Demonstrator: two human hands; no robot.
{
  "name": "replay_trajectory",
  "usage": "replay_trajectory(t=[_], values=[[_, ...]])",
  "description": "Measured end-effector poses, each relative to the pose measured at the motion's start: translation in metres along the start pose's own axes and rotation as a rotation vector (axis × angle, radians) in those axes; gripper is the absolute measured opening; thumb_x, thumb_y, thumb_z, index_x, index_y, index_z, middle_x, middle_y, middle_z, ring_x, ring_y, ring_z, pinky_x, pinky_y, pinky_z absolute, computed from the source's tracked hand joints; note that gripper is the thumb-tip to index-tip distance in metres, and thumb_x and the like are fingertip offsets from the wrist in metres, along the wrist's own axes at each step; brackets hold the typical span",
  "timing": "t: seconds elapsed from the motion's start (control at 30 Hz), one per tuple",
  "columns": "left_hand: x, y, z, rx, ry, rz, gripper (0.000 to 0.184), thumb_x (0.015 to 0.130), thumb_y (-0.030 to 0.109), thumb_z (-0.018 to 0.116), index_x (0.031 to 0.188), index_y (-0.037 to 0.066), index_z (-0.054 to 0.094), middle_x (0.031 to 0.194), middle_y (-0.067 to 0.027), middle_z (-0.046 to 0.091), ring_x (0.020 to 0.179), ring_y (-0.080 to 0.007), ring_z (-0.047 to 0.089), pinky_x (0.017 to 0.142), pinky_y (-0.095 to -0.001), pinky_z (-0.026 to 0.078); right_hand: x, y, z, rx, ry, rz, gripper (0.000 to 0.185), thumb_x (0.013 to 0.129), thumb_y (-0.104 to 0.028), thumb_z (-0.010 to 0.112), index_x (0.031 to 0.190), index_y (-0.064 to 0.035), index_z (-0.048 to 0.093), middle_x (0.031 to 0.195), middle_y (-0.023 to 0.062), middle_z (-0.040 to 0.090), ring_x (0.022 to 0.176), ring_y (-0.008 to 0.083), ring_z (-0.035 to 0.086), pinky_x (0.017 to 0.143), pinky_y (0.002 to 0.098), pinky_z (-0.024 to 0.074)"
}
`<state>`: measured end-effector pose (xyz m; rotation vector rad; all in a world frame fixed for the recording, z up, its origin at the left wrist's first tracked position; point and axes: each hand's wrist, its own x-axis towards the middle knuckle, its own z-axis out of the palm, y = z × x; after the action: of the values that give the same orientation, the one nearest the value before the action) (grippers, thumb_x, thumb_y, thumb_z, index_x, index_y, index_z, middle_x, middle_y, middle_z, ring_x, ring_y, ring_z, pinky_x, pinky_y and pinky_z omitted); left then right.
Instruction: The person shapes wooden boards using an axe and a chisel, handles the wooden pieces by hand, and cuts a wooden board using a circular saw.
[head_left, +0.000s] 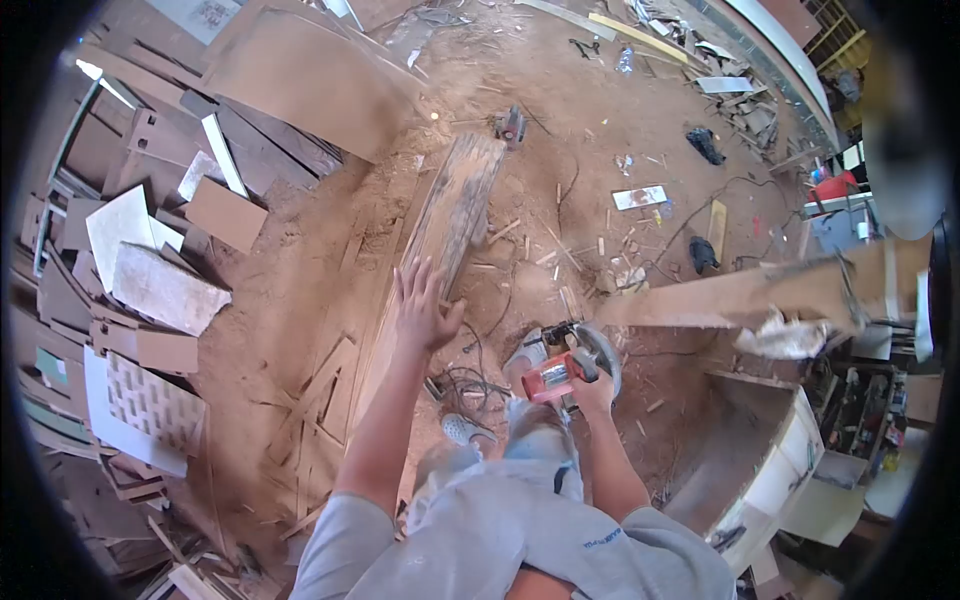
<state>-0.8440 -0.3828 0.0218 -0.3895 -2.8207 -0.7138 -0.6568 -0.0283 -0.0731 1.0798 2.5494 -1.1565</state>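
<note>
My left hand lies with fingers spread on a long, rough-grained wooden plank that runs away from me. In my right hand is a red circular saw, gripped by its handle beside my right leg. The saw's round grey guard faces right, apart from the plank. Dark cable lies coiled on the ground between the plank and my feet. Near the plank's far end sits a small power tool, too small to make out its kind.
Stacked boards and offcuts line the left side, with a large brown sheet behind. A wooden post or beam juts in from the right. Below it stands an open box. Wood scraps and cords litter the dusty floor.
</note>
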Motion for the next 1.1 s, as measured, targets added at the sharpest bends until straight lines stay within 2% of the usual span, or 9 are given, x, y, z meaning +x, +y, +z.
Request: replay_trajectory(t=[0.07, 0.17, 0.23, 0.27, 0.37, 0.47, 0.57, 0.8, 1.1], values=[[-0.01, -0.001, -0.011, 0.028, 0.06, 0.115, 0.062, 0.085, 0.027, 0.076, 0.142, 0.011, 0.059, 0.148, -0.021, 0.059, 0.145, -0.0398, 0.05, 0.126, -0.0541, 0.033, -0.053, -0.015, -0.031, -0.008, 0.031, -0.073, 0.033, 0.076, -0.018, 0.079, 0.102, 0.0011, 0.078, 0.087, 0.0155, 0.077, 0.083, 0.0249, 0.074, 0.081, 0.0396, 0.0569], [-0.048, 0.01, -0.012, -0.356, -0.121, 0.258, 0.048, 0.091, 0.026, 0.076, 0.134, 0.008, 0.063, 0.133, -0.0195, 0.067, 0.129, -0.0398, 0.061, 0.115, -0.0506, 0.046, -0.107, -0.017, -0.054, 0.063, 0.073, -0.203, 0.036, 0.074, -0.015, 0.08, 0.105, 0.0017, 0.078, 0.089, 0.0124, 0.077, 0.084, 0.0215, 0.074, 0.081, 0.0377, 0.0576], [-0.072, 0.042, -0.022, -0.395, -0.366, 0.226, 0.035, 0.095, 0.027, 0.075, 0.121, 0.005, 0.066, 0.118, -0.0196, 0.071, 0.114, -0.0418, 0.066, 0.102, -0.0506, 0.053, -0.16, -0.069, -0.093, 0.135, 0.057, -0.279, 0.037, 0.073, -0.014, 0.082, 0.107, 0.0022, 0.077, 0.089, 0.0108, 0.077, 0.084, 0.0197, 0.073, 0.081, 0.0368, 0.0581], [-0.079, 0.056, -0.029, -0.419, -0.359, 0.263, 0.033, 0.095, 0.027, 0.075, 0.118, 0.005, 0.066, 0.115, -0.0201, 0.07, 0.112, -0.0426, 0.067, 0.099, -0.0512, 0.053, -0.175, -0.085, -0.106, 0.137, 0.029, -0.289, 0.036, 0.074, -0.011, 0.083, 0.108, 0.0027, 0.077, 0.089, 0.0089, 0.077, 0.083, 0.0168, 0.073, 0.081, 0.0354, 0.059], [-0.087, 0.081, -0.05, -0.463, -0.296, 0.363, 0.03, 0.096, 0.027, 0.075, 0.112, 0.003, 0.065, 0.108, -0.0209, 0.07, 0.105, -0.0435, 0.068, 0.091, -0.0518, 0.055, -0.203, -0.129, -0.136, 0.116, -0.037, -0.364, 0.035, 0.077, -0.011, 0.084, 0.109, -0.0002, 0.078, 0.096, 0.0182, 0.079, 0.09, 0.0281, 0.079, 0.085, 0.0393, 0.0602], [-0.073, 0.077, -0.086, -0.39, -0.2, 0.398, 0.029, 0.099, 0.03, 0.071, 0.108, 0.004, 0.062, 0.1, -0.018, 0.071, 0.099, -0.0406, 0.07, 0.083, -0.0489, 0.057, -0.227, -0.189, -0.16, 0.005, -0.047, -0.511, 0.033, 0.078, -0.013, 0.084, 0.108, -0.002, 0.078, 0.094, 0.017, 0.079, 0.088, 0.0283, 0.079, 0.081, 0.0392, 0.0608], [-0.063, 0.066, -0.147, -0.256, -0.302, 0.372, 0.03, 0.1, 0.033, 0.069, 0.103, 0.004, 0.06, 0.102, -0.0172, 0.071, 0.1, -0.0404, 0.069, 0.083, -0.0486, 0.057, -0.229, -0.229, -0.16, 0.0, -0.081, -0.6, 0.032, 0.078, -0.015, 0.084, 0.107, -0.0036, 0.079, 0.093, 0.0157, 0.08, 0.088, 0.0271, 0.079, 0.082, 0.0386, 0.0607], [-0.039, 0.015, -0.167, 0.029, -0.137, 0.436, 0.019, 0.099, 0.029, 0.068, 0.098, 0.011, 0.064, 0.096, -0.0108, 0.068, 0.096, -0.0317, 0.07, 0.081, -0.0455, 0.057, -0.196, -0.325, -0.148, -0.064, -0.246, -0.76, 0.036, 0.074, -0.014, 0.083, 0.108, -0.0023, 0.08, 0.093, 0.016, 0.08, 0.087, 0.0254, 0.077, 0.083, 0.0382, 0.0592], [0.042, -0.007, -0.175, 0.18, -0.029, 0.27, 0.018, 0.097, 0.03, 0.068, 0.095, 0.012, 0.067, 0.096, -0.0081, 0.071, 0.098, -0.0288, 0.071, 0.085, -0.0418, 0.057, -0.085, -0.409, -0.124, -0.071, -0.433, -0.938, 0.033, 0.075, -0.017, 0.077, 0.103, -0.0002, 0.076, 0.09, 0.0225, 0.076, 0.088, 0.038, 0.076, 0.08, 0.0439, 0.0578]])
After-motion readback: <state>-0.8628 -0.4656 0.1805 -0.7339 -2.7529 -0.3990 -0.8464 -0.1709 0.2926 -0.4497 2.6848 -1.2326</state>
